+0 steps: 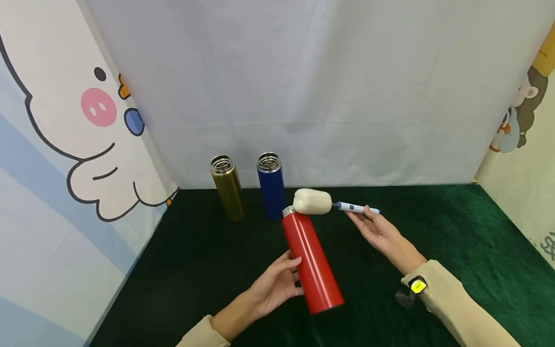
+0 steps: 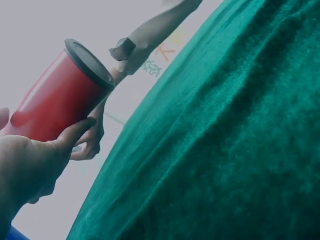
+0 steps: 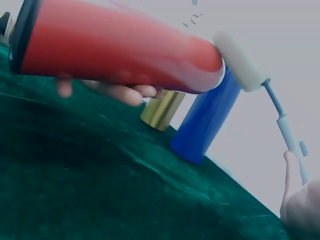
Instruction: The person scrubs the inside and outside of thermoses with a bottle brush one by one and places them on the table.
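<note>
My left hand (image 1: 277, 284) grips a red bottle (image 1: 313, 265) around its lower half, raised off the table and tilted with its mouth leaning left. In the left wrist view the dark base of the red bottle (image 2: 55, 100) faces the camera. With thumb and fingers, my right hand (image 1: 381, 233) holds a bottle brush by its light blue handle (image 1: 353, 208). The brush's cream sponge head (image 1: 312, 201) lies across the bottle's mouth, overlapping the metal rim. From the right wrist, the sponge head (image 3: 240, 62) appears right at the bottle's opening.
Behind the red bottle, a gold bottle (image 1: 230, 193) and a blue bottle (image 1: 271, 190) stand upright and lidless. Dark green cloth (image 1: 433, 221) covers the table. A white curtain (image 1: 347, 96) hangs at the back, and a cartoon-printed panel (image 1: 65, 193) rises on the left.
</note>
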`<action>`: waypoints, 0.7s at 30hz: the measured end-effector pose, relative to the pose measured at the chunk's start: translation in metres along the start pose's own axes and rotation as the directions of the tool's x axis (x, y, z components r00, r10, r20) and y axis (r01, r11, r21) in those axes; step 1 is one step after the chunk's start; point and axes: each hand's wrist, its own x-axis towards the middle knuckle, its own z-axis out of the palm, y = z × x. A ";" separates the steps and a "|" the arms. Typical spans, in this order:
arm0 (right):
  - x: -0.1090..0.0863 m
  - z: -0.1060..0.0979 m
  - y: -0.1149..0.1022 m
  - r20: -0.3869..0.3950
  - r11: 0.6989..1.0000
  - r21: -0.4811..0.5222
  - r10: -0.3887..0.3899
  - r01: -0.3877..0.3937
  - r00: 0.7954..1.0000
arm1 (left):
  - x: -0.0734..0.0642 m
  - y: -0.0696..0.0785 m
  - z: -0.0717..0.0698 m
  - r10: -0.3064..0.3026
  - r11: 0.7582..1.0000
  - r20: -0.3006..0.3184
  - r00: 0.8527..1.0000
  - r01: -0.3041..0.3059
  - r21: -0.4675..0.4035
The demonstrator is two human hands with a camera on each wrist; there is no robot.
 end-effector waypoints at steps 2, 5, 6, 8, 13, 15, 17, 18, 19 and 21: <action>-0.001 -0.002 0.002 0.004 1.000 -0.001 0.007 -0.007 1.000 | 0.000 0.000 0.000 0.004 1.000 0.003 1.000 -0.004 -0.002; -0.007 -0.009 0.006 0.034 0.996 -0.083 0.048 -0.045 0.998 | 0.000 0.003 0.000 0.025 1.000 -0.006 1.000 -0.025 -0.011; -0.009 -0.013 0.006 0.048 0.991 -0.119 0.063 -0.057 0.997 | 0.000 0.005 0.000 0.036 0.999 -0.012 0.999 -0.036 -0.012; -0.014 -0.019 0.007 0.086 0.980 -0.183 0.092 -0.075 0.992 | -0.001 0.008 0.000 0.049 0.999 -0.035 0.998 -0.050 -0.022; -0.026 -0.032 0.001 0.162 0.953 -0.294 0.122 -0.070 0.979 | -0.002 0.013 -0.001 0.065 0.995 -0.101 0.993 -0.072 -0.065; -0.031 -0.035 -0.003 0.182 0.930 -0.366 0.111 -0.038 0.977 | -0.001 0.013 -0.002 0.071 0.993 -0.124 0.990 -0.082 -0.085; -0.034 -0.037 -0.007 0.186 0.885 -0.465 0.080 0.016 0.979 | -0.001 0.013 -0.002 0.078 0.990 -0.145 0.986 -0.094 -0.107; -0.036 -0.038 -0.008 0.185 0.848 -0.527 0.056 0.051 0.981 | -0.001 0.013 -0.002 0.083 0.988 -0.158 0.984 -0.102 -0.117; -0.037 -0.039 -0.009 0.182 0.805 -0.587 0.030 0.084 0.983 | 0.000 0.012 -0.002 0.088 0.986 -0.171 0.981 -0.110 -0.125; -0.038 -0.040 -0.010 0.176 0.721 -0.680 -0.016 0.133 0.984 | 0.001 0.011 -0.001 0.103 0.983 -0.191 0.976 -0.130 -0.131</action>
